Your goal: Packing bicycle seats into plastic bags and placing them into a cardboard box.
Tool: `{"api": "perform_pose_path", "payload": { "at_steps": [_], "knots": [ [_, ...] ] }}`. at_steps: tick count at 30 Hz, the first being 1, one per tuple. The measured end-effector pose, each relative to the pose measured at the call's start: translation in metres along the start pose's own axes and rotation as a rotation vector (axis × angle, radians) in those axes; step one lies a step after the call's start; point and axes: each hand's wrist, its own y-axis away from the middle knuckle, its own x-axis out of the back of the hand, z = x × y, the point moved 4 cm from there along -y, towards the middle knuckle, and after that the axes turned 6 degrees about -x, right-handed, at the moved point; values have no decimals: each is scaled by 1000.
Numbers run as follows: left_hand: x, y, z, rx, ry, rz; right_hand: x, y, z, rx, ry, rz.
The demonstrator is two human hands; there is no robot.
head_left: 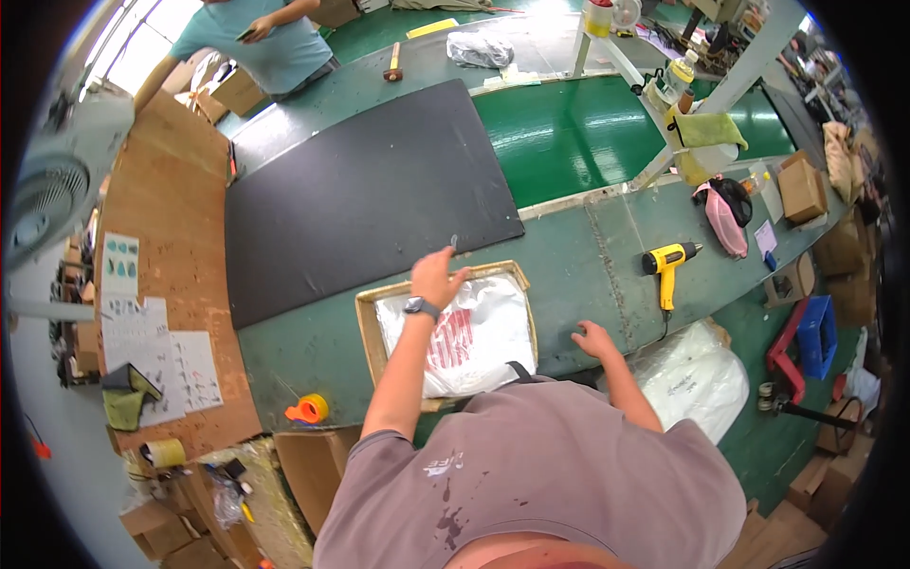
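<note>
The white bag lies in the open box on the green desk. The left grip is over the box's far edge, just past the bag, thumb and fingers apart, with nothing seen in it. The right grip is right of the box, fingers loosely bent, and looks empty too.
</note>
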Motion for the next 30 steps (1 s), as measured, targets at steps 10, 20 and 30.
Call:
{"api": "perform_pose_path", "payload": {
  "at_steps": [10,20,30],
  "knots": [
    [64,290,-101,802,1,25,40,43,-189,348,-286,266],
    [68,377,-79,786,120,153,10,-25,-316,552,194,389],
    [121,557,-290,1825,-611,289,13,5,-333,550,141,498]
  ]
}}
